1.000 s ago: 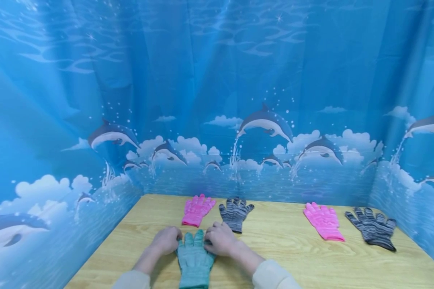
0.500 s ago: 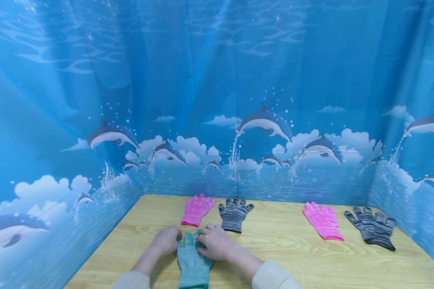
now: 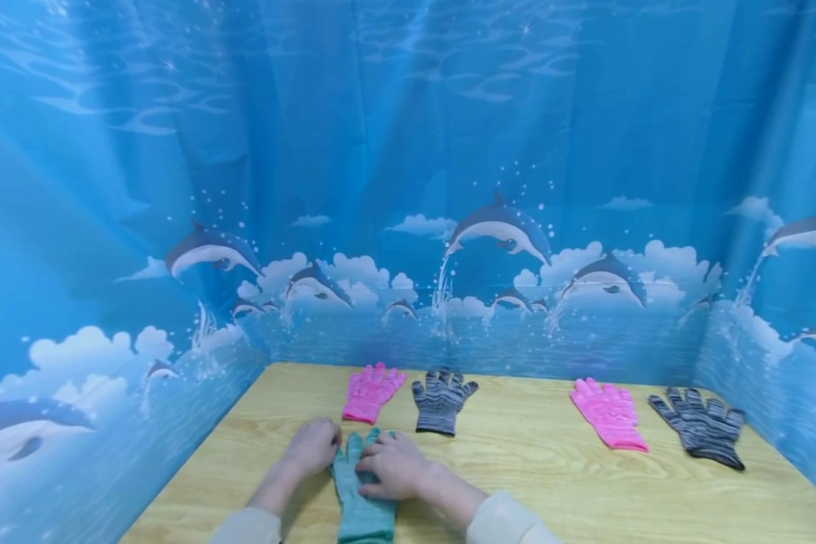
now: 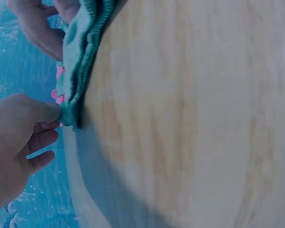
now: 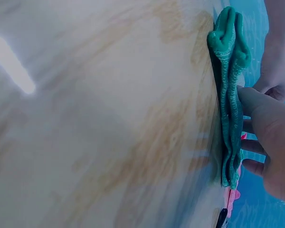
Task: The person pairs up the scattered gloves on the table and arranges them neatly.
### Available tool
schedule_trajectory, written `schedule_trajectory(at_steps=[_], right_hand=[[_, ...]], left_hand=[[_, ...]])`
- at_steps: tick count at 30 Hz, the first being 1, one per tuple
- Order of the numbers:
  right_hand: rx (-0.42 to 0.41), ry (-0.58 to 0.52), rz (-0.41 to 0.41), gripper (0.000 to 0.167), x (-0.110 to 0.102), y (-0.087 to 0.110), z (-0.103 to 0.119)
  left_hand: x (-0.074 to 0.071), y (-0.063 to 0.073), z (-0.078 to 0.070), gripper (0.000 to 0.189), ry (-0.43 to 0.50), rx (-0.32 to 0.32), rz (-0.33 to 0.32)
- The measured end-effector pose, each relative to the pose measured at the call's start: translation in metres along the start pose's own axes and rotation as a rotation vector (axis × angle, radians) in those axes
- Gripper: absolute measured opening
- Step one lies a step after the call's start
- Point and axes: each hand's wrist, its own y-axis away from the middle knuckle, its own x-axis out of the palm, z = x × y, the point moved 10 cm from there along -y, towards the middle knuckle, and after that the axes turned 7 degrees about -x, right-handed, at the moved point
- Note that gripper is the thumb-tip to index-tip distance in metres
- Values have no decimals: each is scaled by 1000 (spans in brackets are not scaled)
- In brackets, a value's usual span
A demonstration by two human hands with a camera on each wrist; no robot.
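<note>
A green knit glove [image 3: 366, 517] lies at the front of the table in the head view, fingers pointing away from me. From the side, the green glove [image 5: 230, 114] shows two layers, one on the other, in the right wrist view. My left hand [image 3: 315, 444] is at its left edge by the fingertips; in the left wrist view thumb and forefinger pinch the cloth [image 4: 69, 114]. Across the upper right part of the glove lies my right hand [image 3: 396, 465], its loosely extended fingers touching the top and hiding some of the glove's fingers.
Behind the hands lie a pink glove [image 3: 372, 391] and a grey-black striped glove [image 3: 442, 404]. Farther right are another pink glove [image 3: 608, 415] and another striped glove [image 3: 703, 429]. A blue dolphin-print curtain [image 3: 449, 151] walls the wooden table [image 3: 517, 499] at the back and sides.
My right hand has moved left from the green glove's right edge onto its top, and the glove's right side looks narrower. The left hand stays near the same spot.
</note>
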Motion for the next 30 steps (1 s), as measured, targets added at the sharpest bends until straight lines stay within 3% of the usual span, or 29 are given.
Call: schedule_trajectory(at_steps=[7,14,17,21,24,30], right_hand=[[6,-6,19,37,1,1,0],[2,-7,17,37,0,0,1],[-1,-7,15,37,1,0,0],[-9,-1,18,37,1,-1,1],[-18,2,20,37,1,-1,3],[-2,-9,34,37,3,-1,1]], left_hand=[[-12,-2,6,21,52,-56,-20],[-11,0,9,20,123,-97,76],[-9,1,8,20,84,-61,95],[-3,4,6,21,-32,26,73],[2,6,7,19,-76,55,52],[4,4,14,20,-108,-9,53]])
